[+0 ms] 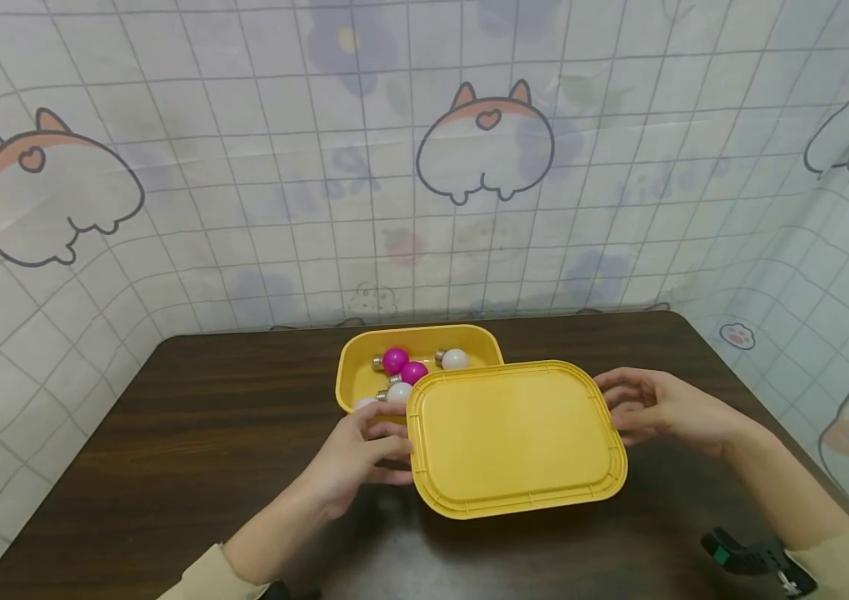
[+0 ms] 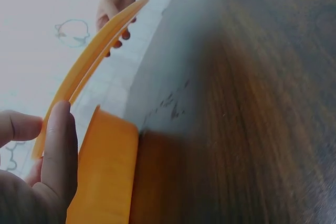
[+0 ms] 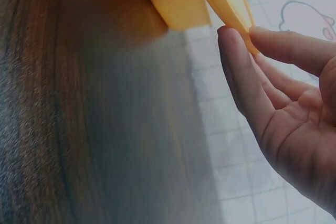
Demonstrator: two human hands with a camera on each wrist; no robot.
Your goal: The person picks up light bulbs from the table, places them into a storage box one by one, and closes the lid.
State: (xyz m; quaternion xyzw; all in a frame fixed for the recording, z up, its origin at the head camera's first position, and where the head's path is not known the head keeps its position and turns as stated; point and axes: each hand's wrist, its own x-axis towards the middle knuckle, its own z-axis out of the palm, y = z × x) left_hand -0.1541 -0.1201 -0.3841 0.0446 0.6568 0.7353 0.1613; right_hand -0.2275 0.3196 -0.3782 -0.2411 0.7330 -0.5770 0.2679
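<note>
Both hands hold a yellow rectangular lid (image 1: 517, 437) with rounded corners, raised above the table and tilted toward the head camera. The left hand (image 1: 357, 454) pinches its left edge between thumb and fingers, seen closely in the left wrist view. At the opposite edge, the right hand (image 1: 660, 408) grips the rim; in the right wrist view the thumb and fingers meet on either side of it. Behind the lid stands a yellow box (image 1: 352, 354), partly covered by it. Inside lie magenta bulbs (image 1: 396, 360) and white bulbs (image 1: 455, 359) with metal screw bases.
A dark wood-grain table (image 1: 192, 450) spreads under everything. White grid-patterned cloth (image 1: 304, 183) with cartoon animals hangs behind the table and along its sides. A dark wrist strap (image 1: 746, 557) sits by the right sleeve.
</note>
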